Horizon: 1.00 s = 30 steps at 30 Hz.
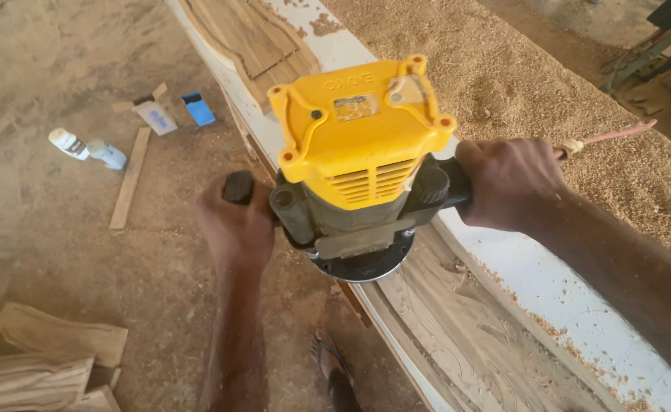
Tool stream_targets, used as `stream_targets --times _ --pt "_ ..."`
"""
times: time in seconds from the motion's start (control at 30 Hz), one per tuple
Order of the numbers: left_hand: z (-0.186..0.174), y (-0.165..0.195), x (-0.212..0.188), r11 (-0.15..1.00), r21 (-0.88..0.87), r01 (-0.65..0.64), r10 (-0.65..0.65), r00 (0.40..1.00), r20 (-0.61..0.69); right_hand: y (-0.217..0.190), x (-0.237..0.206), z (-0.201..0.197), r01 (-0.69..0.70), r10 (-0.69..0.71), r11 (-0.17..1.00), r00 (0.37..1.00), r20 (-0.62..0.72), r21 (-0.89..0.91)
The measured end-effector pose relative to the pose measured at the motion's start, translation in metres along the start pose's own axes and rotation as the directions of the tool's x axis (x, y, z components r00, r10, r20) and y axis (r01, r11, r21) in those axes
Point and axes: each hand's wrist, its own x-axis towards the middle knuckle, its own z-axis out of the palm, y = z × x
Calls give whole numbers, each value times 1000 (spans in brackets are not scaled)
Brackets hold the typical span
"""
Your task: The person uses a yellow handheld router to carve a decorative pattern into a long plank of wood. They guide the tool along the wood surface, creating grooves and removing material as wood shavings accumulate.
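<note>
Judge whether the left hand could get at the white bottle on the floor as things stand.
Probably not: the left hand grips the router handle at the bench, while the white bottle lies well off on the sawdust floor.

Bottles (88, 148), boxes (171, 112), wood offcuts (46, 358)

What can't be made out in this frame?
Head view only:
- Cutting bit: hidden under the yellow router and its round base.
- Handles: mostly wrapped by the left hand and right hand.
- Carved wooden panel: cut off by the bottom edge.
- Small bottles on the ground: too small to identify.
</note>
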Motion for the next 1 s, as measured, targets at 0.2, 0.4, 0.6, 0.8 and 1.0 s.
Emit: stream_targets --times 0.2,0.4,0.6,0.8,1.0 --pt "-6 1 0 998 57 -2 1 1000 16 -1 -17 3 22 -23 1000 997 -71 -17" --pt "-9 -10 -7 990 139 13 -15 1000 8 6 -11 13 109 -111 994 982 -154 -24" --pt "-7 -16 -19 980 191 -54 66 996 -57 11 -6 17 125 -129 992 977 -170 -33" --pt "-9 -5 -33 983 174 -54 74 991 -114 14 -5 15 167 -168 986 971 -169 -22" --pt "-8 1 -39 988 150 -39 58 991 -125 18 -5 16 221 -221 975 951 -215 -21"
